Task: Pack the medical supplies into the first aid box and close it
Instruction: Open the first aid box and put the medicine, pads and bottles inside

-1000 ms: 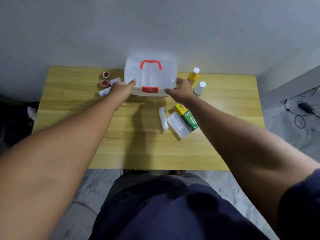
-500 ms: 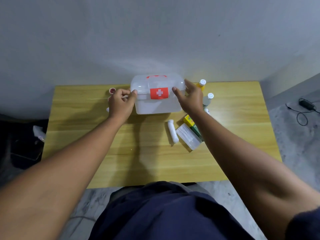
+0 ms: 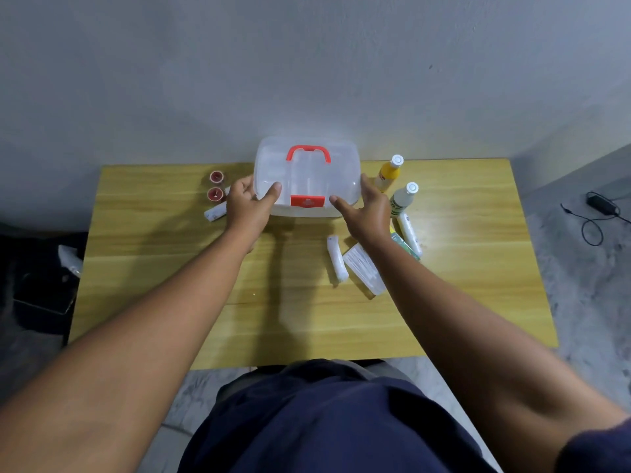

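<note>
The translucent first aid box [image 3: 307, 175] with a red handle and red latch stands closed at the back middle of the wooden table [image 3: 153, 268]. My left hand [image 3: 247, 208] grips its left side, thumb on the lid. My right hand [image 3: 367, 209] holds its right side. Two white gauze rolls [image 3: 336, 257] [image 3: 409, 232], a flat white packet [image 3: 363, 269] and a green and yellow carton [image 3: 404, 245] lie to the front right. A yellow bottle [image 3: 387, 174] and a white bottle [image 3: 403, 199] stand on the right. Two red-lidded jars [image 3: 215, 186] and a white tube [image 3: 215, 212] sit on the left.
A grey wall rises right behind the table. A black cable and adapter [image 3: 601, 208] lie on the floor at the right. Dark objects [image 3: 41, 288] sit on the floor at the left. My lap shows below the table's front edge.
The box was tipped with its red-cross front facing me half a second ago; now it sits flat again, lid and handle up. Both hands stayed on its sides.
</note>
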